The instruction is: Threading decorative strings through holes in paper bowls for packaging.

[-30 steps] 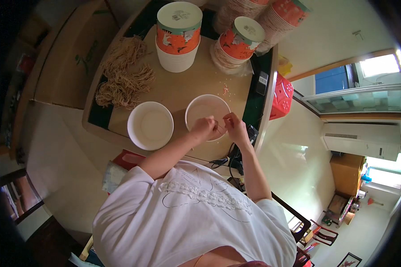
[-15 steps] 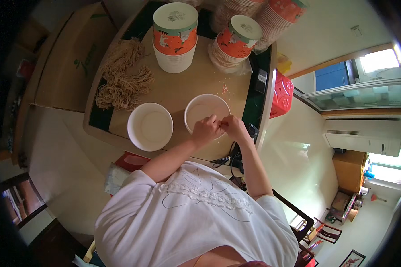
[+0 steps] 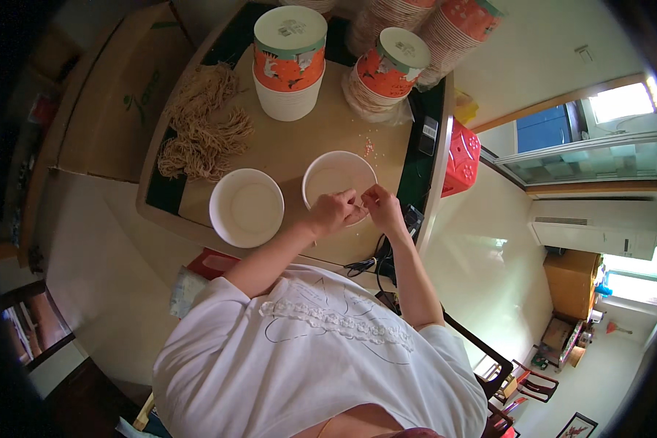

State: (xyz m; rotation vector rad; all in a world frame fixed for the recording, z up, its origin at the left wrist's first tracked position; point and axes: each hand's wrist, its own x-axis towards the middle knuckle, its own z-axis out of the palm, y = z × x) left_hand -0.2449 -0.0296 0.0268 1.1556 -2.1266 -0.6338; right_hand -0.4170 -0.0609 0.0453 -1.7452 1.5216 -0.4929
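My left hand [image 3: 336,212] is closed at the near rim of a white paper tub [image 3: 320,174], its fingertips pressed together. Close beside it, my right hand [image 3: 384,209] is pinched with the fingers bent down. Whatever lies between the fingertips is too small to make out. The tub stands open side up, partly hidden by both hands. Left of it is a second open white tub [image 3: 223,212]. A loose bundle of tan string [image 3: 206,142] lies at the table's left side. Small pink and white bits [image 3: 370,150] are scattered beyond the right tub.
Two upturned stacks of orange-printed tubs, one tall [image 3: 288,69] and one partly bagged [image 3: 387,69], stand farther back. More bagged stacks [image 3: 452,33] are behind. A dark handheld device [image 3: 428,135] lies at the right edge, beside a red stool [image 3: 460,160]. Black cables [image 3: 365,264] lie near me.
My hands have moved slightly apart at the fingertips, the right one lifting a little. Both stay over the near rim of the right tub.
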